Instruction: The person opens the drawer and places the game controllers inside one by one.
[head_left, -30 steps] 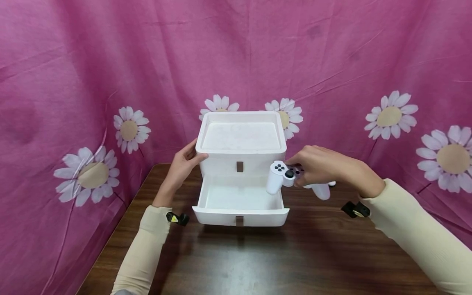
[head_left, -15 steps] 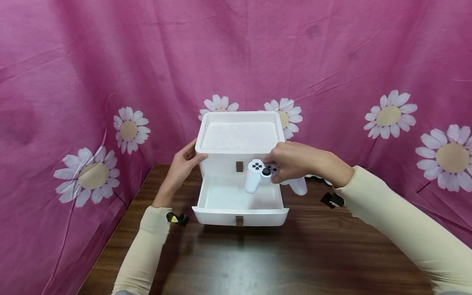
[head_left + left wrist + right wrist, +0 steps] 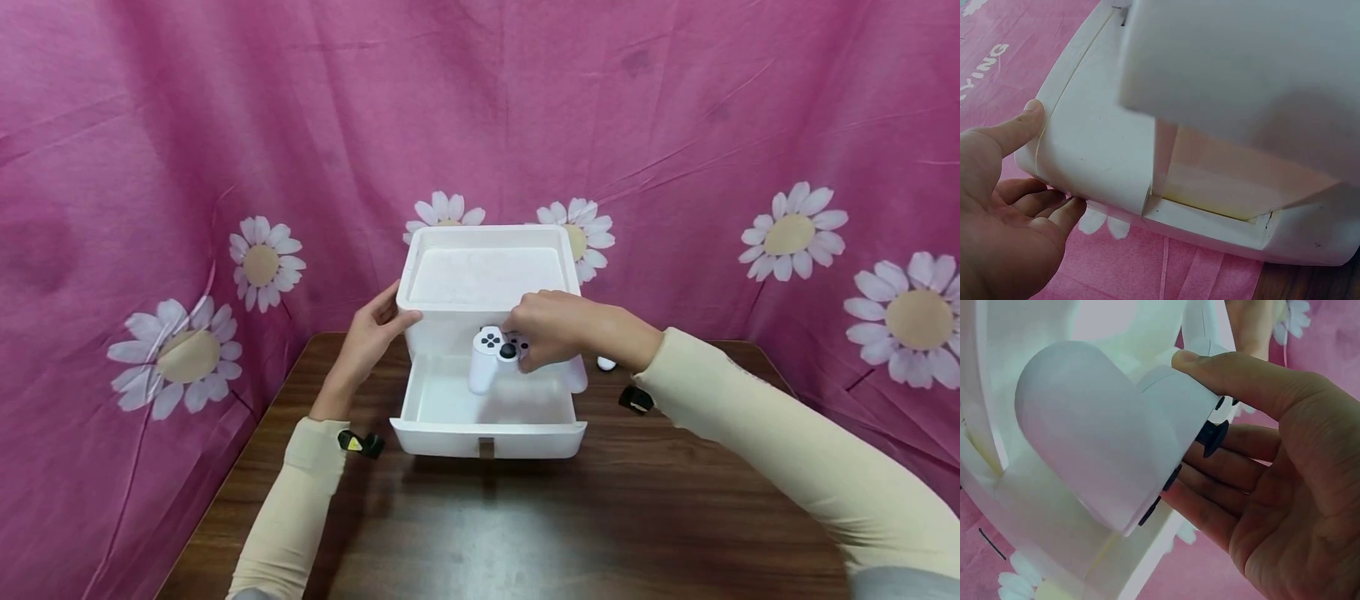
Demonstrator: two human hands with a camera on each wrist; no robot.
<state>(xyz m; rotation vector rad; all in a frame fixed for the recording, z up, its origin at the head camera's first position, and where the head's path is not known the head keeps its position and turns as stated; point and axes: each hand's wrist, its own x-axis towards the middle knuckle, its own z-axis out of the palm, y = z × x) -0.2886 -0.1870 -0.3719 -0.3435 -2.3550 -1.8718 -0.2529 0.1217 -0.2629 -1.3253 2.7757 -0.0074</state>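
A white two-tier drawer unit (image 3: 442,333) stands on the table, its lower drawer (image 3: 442,442) pulled out towards me. My left hand (image 3: 367,342) grips the unit's left front corner below the top rim; in the left wrist view the thumb lies on one face and the fingers curl against the side of the unit (image 3: 1097,125). Above the pulled-out drawer, my right hand (image 3: 561,329) holds a white game controller (image 3: 483,371) by its middle, buttons and black thumbstick towards me. The right wrist view shows a rounded grip of the controller (image 3: 1085,419) over the drawer.
To the right of the unit, a small white object (image 3: 606,364) shows partly behind the right forearm. The dark wooden table (image 3: 480,533) extends in front. A pink curtain (image 3: 480,108) with white daisies hangs behind and on both sides.
My right hand has carried the controller leftward, from the drawer's right edge to above its middle. The left hand and the drawer unit stay where they were.
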